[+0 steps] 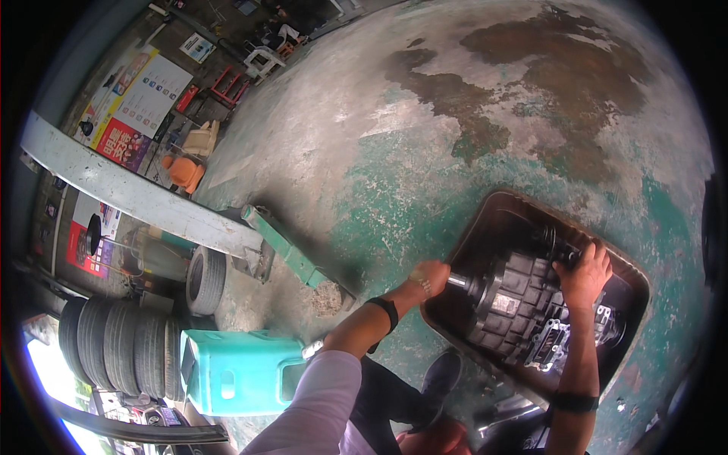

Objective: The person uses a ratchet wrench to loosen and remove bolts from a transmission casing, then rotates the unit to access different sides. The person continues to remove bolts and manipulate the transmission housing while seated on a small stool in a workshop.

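Note:
A grey metal gearbox [506, 292] with a ribbed housing lies in a dark, rounded-corner tray [484, 214] on the floor. From its left end juts a shiny metal shaft [458, 280], and my left hand [429, 277] is closed around the outer end of it. My right hand [585, 274] rests at the gearbox's far right side with its fingers bent over a dark part of it; the palm hides the exact contact. Nearer me, a bright metal piece with several holes [547, 341] sits on the gearbox.
A turquoise plastic stool-like box [243, 371] stands at my left, beside a row of tyres [121, 345]. Farther off are a single tyre [206, 280], a grey lift post [144, 189] and its green base arm [284, 246]. Brown stains [561, 68] mark the worn green floor.

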`<state>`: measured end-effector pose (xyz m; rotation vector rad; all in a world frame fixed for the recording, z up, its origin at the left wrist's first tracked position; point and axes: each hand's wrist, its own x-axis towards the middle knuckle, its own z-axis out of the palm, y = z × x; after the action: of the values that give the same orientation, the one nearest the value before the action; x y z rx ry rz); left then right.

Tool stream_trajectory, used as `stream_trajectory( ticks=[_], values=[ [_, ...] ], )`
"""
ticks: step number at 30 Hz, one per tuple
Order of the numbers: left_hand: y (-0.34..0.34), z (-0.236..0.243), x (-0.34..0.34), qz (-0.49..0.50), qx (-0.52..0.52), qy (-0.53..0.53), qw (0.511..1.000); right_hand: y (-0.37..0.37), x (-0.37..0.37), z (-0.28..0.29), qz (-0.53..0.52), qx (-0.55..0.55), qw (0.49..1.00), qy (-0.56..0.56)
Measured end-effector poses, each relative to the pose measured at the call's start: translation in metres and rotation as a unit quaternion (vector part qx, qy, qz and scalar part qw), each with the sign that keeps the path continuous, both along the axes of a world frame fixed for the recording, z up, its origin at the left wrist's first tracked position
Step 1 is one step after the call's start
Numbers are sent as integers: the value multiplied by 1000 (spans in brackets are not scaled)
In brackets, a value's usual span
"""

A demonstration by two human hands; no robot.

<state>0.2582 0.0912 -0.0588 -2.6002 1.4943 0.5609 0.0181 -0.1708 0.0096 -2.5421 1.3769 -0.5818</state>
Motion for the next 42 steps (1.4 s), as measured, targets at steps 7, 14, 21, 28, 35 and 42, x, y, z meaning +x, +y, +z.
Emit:
stream_trajectory(
  ticks=[7,14,21,28,35,42],
  values=[
    [-19,-4,19,5,140,87,986,-1,0,-1,-2,6,1000,5],
    [-32,-6,30,27,255,138,957,-1,0,0,-4,11,1000,4],
    [-19,2,7,46,101,47,993,0,1,5,-16,19,1000,-5],
    [17,11,-28,-39,-123,-76,989,-1,2,10,-25,41,998,35],
    [16,-4,-28,-11,-93,-110,990,-1,-1,9,-23,41,998,34],
    [8,-6,-10,-24,-65,-75,995,-2,-2,17,-7,77,997,24]
  ],
)
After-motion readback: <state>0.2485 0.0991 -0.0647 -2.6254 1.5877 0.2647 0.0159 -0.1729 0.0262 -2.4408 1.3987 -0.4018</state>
